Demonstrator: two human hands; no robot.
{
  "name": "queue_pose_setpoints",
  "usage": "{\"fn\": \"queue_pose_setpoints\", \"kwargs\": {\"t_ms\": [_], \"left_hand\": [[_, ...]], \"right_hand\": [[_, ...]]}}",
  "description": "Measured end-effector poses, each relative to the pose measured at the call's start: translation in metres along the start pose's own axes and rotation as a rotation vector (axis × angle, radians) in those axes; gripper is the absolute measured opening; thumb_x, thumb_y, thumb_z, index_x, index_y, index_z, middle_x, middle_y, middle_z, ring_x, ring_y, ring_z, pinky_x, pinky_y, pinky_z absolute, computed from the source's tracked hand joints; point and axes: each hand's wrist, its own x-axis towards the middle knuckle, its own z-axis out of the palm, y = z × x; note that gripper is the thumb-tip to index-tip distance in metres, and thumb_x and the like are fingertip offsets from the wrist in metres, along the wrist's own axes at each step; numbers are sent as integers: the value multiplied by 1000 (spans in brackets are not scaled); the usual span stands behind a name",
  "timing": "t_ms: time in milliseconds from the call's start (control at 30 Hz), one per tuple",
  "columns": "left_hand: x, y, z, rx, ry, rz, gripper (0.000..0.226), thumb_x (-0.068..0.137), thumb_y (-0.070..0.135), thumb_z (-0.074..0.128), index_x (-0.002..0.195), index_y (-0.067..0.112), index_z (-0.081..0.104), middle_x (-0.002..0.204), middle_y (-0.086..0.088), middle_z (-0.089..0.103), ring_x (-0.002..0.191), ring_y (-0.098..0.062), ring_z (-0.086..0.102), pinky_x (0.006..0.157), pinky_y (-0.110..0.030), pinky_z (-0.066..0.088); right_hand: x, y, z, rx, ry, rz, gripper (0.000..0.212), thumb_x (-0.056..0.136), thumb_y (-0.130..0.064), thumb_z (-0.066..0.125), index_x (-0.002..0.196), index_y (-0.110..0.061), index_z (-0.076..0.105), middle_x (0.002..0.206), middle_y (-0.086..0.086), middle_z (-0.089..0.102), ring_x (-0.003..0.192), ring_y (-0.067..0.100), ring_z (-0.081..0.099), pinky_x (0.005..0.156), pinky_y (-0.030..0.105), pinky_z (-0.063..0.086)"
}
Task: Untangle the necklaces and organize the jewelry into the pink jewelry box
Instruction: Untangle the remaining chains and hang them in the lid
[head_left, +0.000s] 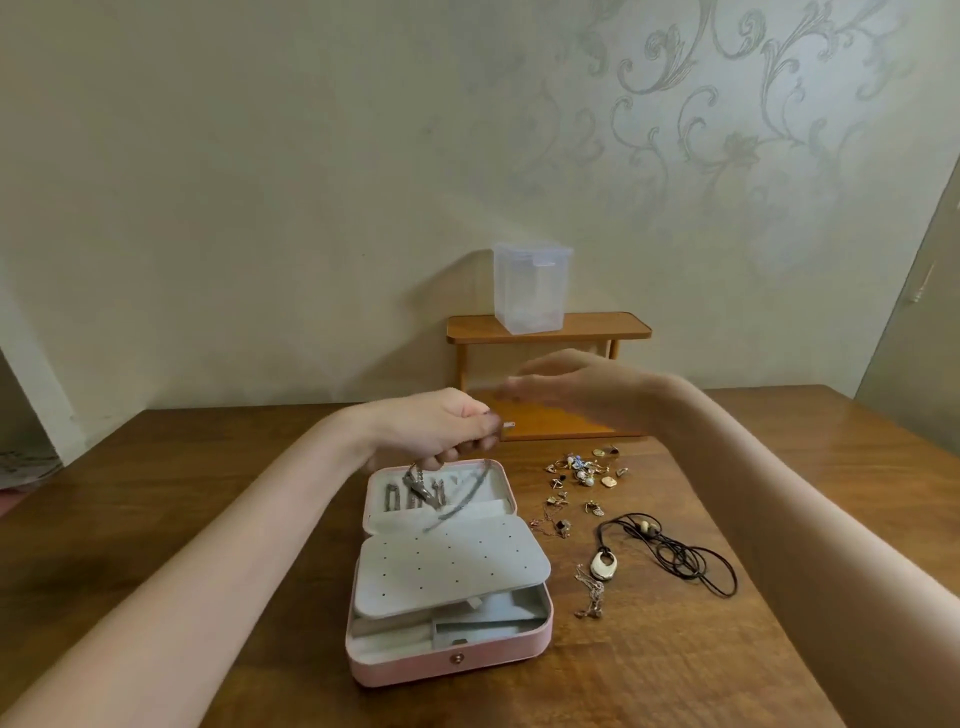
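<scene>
The left hand (441, 428) pinched a silver chain (457, 501) dangling over the lid of the open box (452, 660). The right hand (566, 387), blurred, hovered flat-fingered and empty at two o'clock. The swinging chain risked snagging the chains (415, 496) already hung in the lid.

Light: soft, even daylight; you get a warm sheen on the desk (779, 649) at right.
Shadows: faint, diffuse.
Blur: your right hand (566, 387) smears with motion; fingertips ghosted.
Edges: wide-angle bowing; your forearms stretch.
Sharpness: centre fairly crisp, slightly soft overall.
</scene>
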Motion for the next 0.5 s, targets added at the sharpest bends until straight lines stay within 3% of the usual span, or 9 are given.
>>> {"fn": "queue_pose_setpoints", "kwargs": {"t_ms": [67, 100, 200, 233, 300, 367, 500], "left_hand": [[0, -1, -2, -65, -53, -31, 31, 100, 33, 37, 77, 16, 48, 55, 10, 33, 44, -3, 26, 39, -11, 24], [-1, -3, -3, -90, -66, -25, 31, 100, 33, 37, 77, 16, 48, 55, 9, 32, 45, -3, 25, 39, -12, 23], [-3, -13, -11, -108, -53, 16, 35, 99, 32, 40, 70, 18, 51, 56, 9, 34, 45, -4, 26, 40, -11, 24], [-4, -17, -14, -132, -39, 11, 35, 99, 32, 41, 70, 18, 53, 56, 10, 34, 44, -4, 27, 39, -11, 24], [-3, -26, -19, -196, -16, 3, 33, 99, 32, 40, 72, 17, 52, 57, 10, 32, 43, -4, 25, 38, -10, 24], [0, -38, -20, -231, 14, 11, 32, 99, 32, 40, 73, 16, 49, 58, 9, 31, 45, -4, 23, 38, -11, 24], [11, -57, -10, -465, 7, 79, 29, 95, 32, 43, 78, 11, 53, 63, 6, 42, 53, -5, 34, 46, -13, 32]], "right_hand": [[6, 1, 19, 396, -161, -111, 47, 91, -36, 44, 124, -4, 53, 123, 6, 60, 116, 16, 57, 102, 24, 43], [11, 2, 26, 465, -217, -120, 45, 88, -37, 46, 121, -7, 54, 120, 5, 61, 112, 16, 58, 99, 23, 45], [24, 9, 37, 406, -362, -119, 38, 83, -26, 62, 116, -9, 55, 110, 8, 60, 101, 26, 55, 94, 32, 48], [26, 10, 37, 405, -358, -90, 35, 83, -21, 65, 114, -8, 56, 103, 10, 58, 96, 28, 52, 89, 34, 49], [26, 9, 30, 352, -276, -27, 21, 87, -17, 64, 105, -6, 62, 82, 12, 51, 75, 23, 49, 66, 24, 49], [23, 6, 20, 220, -174, 9, 16, 93, -18, 56, 93, -6, 65, 63, 2, 40, 50, 9, 37, 45, 15, 34], [28, -10, 7, 83, 35, -44, 25, 97, -23, 48, 82, -9, 64, 54, -4, 36, 46, 8, 28, 41, 18, 23]]}}
